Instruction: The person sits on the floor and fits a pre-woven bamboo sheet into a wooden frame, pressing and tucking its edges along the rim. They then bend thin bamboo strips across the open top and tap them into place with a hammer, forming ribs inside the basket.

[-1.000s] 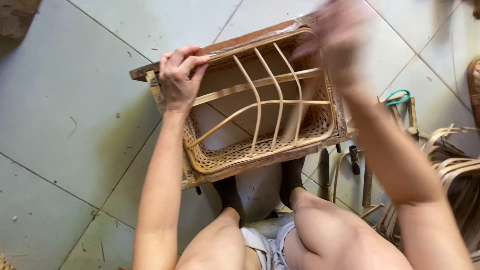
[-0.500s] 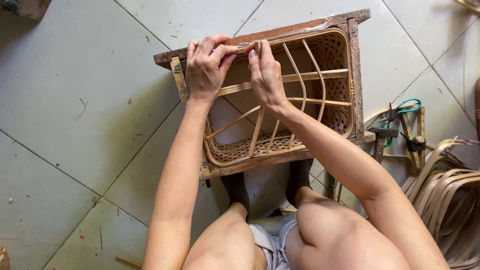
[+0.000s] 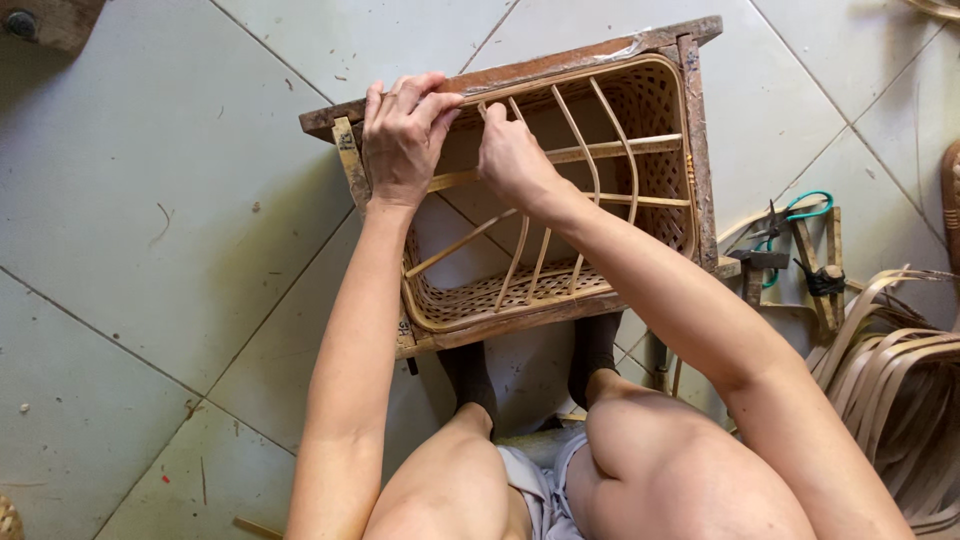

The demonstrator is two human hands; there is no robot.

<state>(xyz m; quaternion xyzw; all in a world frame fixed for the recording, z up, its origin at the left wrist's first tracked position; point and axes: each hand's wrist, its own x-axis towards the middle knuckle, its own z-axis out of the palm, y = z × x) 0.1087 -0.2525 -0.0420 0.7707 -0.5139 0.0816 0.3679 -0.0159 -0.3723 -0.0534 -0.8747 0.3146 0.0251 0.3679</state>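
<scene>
Sitting over a tiled floor [image 3: 150, 200] and working on a half-woven rattan basket [image 3: 560, 290] held inside a rectangular wooden frame [image 3: 690, 120], itself standing on the floor just in front of the knees. Looking pale straw-coloured throughout: tightly woven side walls rising to a smooth rounded rim, and an open bottom crossed by curved bare ribs [image 3: 575, 130] and two flat horizontal slats [image 3: 600, 150], with the grey tiles showing through the gaps. Looking darker, worn and reddish-brown by contrast, the wooden frame hugging the basket's rim on every side. Gripping the far left corner of frame and rim with the left hand [image 3: 400, 140], fingers curled over the top edge and thumb pointing toward the other hand. Pinching at the same top rim with the right hand [image 3: 510, 155], fingers bunched closed just beside the left thumb; hard telling whether a strand is caught between the fingertips. Lying to the right on the floor, well apart from both hands: pliers with teal handles [image 3: 800, 215] among small wooden pieces, and a loose bundle of flat rattan strips [image 3: 890, 370] curling beside the right knee.
</scene>
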